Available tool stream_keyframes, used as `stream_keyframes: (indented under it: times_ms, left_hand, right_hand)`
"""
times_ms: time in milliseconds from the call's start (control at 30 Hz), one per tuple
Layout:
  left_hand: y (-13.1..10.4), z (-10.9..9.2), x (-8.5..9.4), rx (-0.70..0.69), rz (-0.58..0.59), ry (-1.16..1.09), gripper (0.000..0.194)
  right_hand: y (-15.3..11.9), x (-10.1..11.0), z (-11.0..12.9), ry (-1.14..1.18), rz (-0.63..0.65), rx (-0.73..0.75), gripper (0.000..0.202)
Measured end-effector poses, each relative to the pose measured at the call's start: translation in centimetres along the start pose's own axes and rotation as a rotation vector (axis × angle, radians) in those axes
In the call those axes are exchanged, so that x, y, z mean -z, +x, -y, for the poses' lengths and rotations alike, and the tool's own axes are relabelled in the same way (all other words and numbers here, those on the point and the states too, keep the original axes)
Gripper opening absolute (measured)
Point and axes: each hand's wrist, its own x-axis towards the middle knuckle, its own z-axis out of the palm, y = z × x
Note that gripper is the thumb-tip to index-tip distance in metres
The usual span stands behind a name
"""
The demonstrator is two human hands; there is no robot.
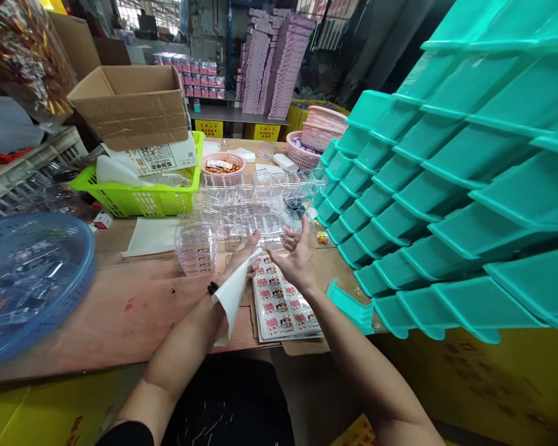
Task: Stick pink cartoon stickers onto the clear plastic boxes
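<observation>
A curled white paper sheet (232, 296) hangs from my left hand (242, 255), which grips it near the fingers and wears a dark beaded bracelet. My right hand (297, 257) is open, palm turned inward, with its fingers spread and nothing visible in them. Under and in front of it lies a pile of sticker sheets (279, 303) printed with pink and calico cartoon animals. Left of my left hand stands a stack of clear plastic boxes (196, 251) with pink printed stickers. More clear plastic boxes (251, 217) are lined up just beyond both hands.
Teal plastic bins (446, 179) are stacked high on the right, with a teal piece (351, 306) near the table edge. A blue basket (86, 260) sits at left. Behind are a green basket (139, 201), a cardboard box (130, 114) and a pink basket (223, 176) of small brown items.
</observation>
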Motion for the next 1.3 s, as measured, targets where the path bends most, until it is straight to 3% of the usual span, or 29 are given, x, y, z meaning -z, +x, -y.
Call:
stream_keyframes:
  times_ms: [100,233,333,433,500,600,667,700,800,867,933,967,1033,1100,1133,1200,1300]
  left_hand:
    - [0.1,1.0,-0.7,-0.019,0.033,-0.004,0.042]
    - [-0.1,1.8,-0.3,0.024,0.095,0.037,0.037]
    - [0.8,1.6,0.5,0.034,0.077,0.229,0.039]
    - [1.7,1.0,0.9,0.008,0.068,0.575,0.048]
    - [1.4,0.3,0.7,-0.073,-0.007,0.833,0.066]
    - [-0.7,-0.7,-0.1,-0.226,-0.245,1.181,0.096]
    - [-2.8,-1.0,-0.9,-0.356,-0.352,1.290,0.093]
    - [-3.9,-1.0,-1.3,-0.435,-0.341,1.295,0.084]
    - [-5.9,-0.4,-2.2,-0.619,-0.113,1.171,0.055]
    - [-6.1,0.2,-2.3,-0.640,0.037,1.070,0.037]
    - [-5.9,0.6,-2.2,-0.607,0.102,0.990,0.014]
    - [-5.7,0.8,-2.1,-0.585,0.110,0.940,0.008]
    - [-5.6,1.1,-2.0,-0.539,0.096,0.749,0.013]
    - [-5.9,1.2,-2.0,-0.453,0.069,0.427,0.020]
    - [-6.1,1.3,-2.1,-0.396,0.062,0.259,0.025]
    - [-6.7,1.5,-2.3,-0.299,0.061,0.012,0.035]
    - [-7.4,2.1,-2.0,-0.278,0.062,-0.100,0.039]
  right_hand:
    - [-1.4,1.5,0.1,-0.045,-0.005,0.032,0.121]
    - [-2.2,3.6,-0.3,-0.132,0.012,0.014,0.116]
    - [-2.5,5.4,-0.7,-0.162,-0.020,-0.046,0.119]
    - [-2.5,7.0,-0.9,-0.150,-0.086,-0.117,0.125]
    - [-2.4,7.8,-0.6,-0.081,-0.117,-0.188,0.130]
    - [-2.1,8.5,0.5,0.104,-0.104,-0.320,0.136]
    - [-2.1,8.6,1.8,0.203,-0.060,-0.370,0.138]
    - [-2.1,8.5,2.5,0.227,-0.030,-0.377,0.138]
    - [-2.6,7.9,4.7,0.188,0.080,-0.355,0.136]
    - [-3.0,7.4,6.1,0.113,0.166,-0.312,0.133]
    - [-3.2,7.2,7.4,0.018,0.212,-0.228,0.123]
    - [-3.2,7.2,8.0,-0.031,0.184,-0.165,0.112]
    - [-3.3,7.6,9.1,-0.105,0.000,-0.022,0.078]
    - [-3.6,8.0,10.1,-0.077,-0.211,0.084,0.037]
    - [-3.8,8.1,10.5,-0.012,-0.229,0.091,0.025]
    - [-4.3,7.7,11.2,0.183,-0.043,-0.008,0.026]
    - [-4.7,6.2,11.3,0.414,0.317,-0.264,0.036]
